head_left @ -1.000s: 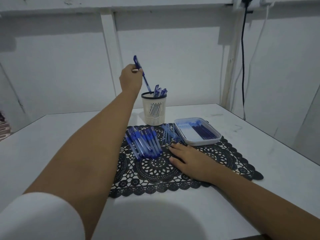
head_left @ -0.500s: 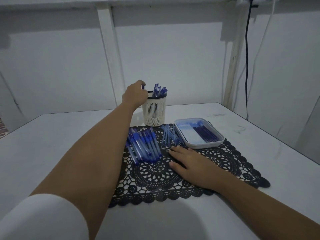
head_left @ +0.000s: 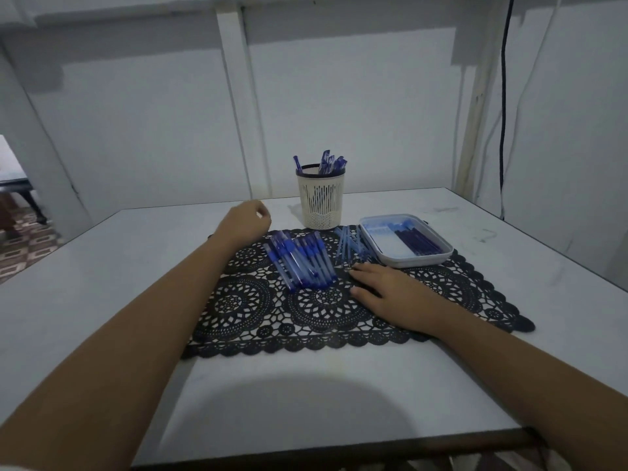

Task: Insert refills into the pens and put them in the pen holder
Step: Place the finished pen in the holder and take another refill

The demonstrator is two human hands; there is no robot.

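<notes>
Pens (head_left: 300, 263) lie near the mat's (head_left: 339, 321) far edge: light, stiff, probably slick, best pinched mid-barrel. The left hand (head_left: 243, 222) is loosely curled, empty; the right hand (head_left: 390, 294) rests flat, fingers together.

You see a smooth, matt white table top (head_left: 102, 300) with a dark strip along its near edge. On it lies a black lace cloth mat (head_left: 339, 321), full of little holes, so it looks bumpy and soft. The see-through blue plastic pens (head_left: 299, 263) look smooth and a bit shiny. The cream plastic pen holder (head_left: 321, 202) has thin slits in its wall and a dark rim. The shallow white plastic tray (head_left: 424, 261) looks smooth and glossy. The painted white wall (head_left: 153, 130) behind looks flat and dull.
</notes>
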